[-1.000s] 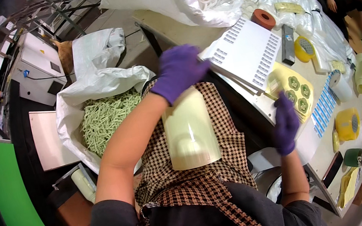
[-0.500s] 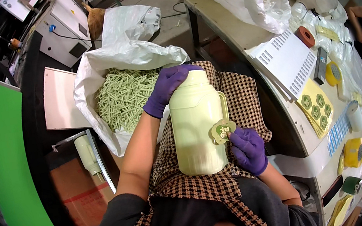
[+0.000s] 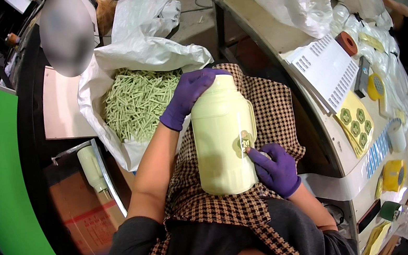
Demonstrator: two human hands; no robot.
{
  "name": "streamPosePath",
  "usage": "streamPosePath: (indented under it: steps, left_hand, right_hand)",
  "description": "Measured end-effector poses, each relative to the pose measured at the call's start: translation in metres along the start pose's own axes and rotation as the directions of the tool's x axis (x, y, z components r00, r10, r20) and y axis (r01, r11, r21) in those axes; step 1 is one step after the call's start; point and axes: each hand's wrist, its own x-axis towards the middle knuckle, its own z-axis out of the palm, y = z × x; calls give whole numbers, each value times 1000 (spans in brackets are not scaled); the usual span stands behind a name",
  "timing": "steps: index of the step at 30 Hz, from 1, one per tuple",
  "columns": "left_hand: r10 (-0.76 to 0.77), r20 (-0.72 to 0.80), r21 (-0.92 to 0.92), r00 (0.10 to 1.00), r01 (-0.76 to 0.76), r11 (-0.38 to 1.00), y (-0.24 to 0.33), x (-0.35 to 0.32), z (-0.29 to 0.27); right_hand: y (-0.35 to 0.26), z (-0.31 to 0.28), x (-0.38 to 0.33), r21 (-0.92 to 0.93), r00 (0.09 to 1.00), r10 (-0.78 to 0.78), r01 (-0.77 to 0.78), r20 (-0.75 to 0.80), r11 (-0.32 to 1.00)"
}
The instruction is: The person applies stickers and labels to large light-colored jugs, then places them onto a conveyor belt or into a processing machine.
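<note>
One pale-green vacuum flask on the checked apron, long axis near to far, held at its far neck by the left hand, with a green flower sticker on its right side, touched by the nearer right hand, any pinch impossible to tell.

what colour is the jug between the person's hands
Pale yellow-green; the jug shows best in the head view.
</note>
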Motion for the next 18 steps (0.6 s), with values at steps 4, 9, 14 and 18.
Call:
streamPosePath:
  steps: [4,9,14,18]
  left_hand:
    - [68,13,195,998,-69,978,20,10,15]
    - [-136,20,823,991,61,565,18,58,66]
    - [71,210,918,975,-221,328,11,102,112]
    - [464,612,573,640,-764,298,22,115,161]
  right_hand:
    - [13,-23,-24,-132,981,190,-183,42,974]
    - [56,-74,-40,-161,855,253,-358,-453,920]
    - [103,-115,-32,-273,748,327,-554,-577,786]
    - [125,-122,-28,-355,782,297,-539,-548,764]
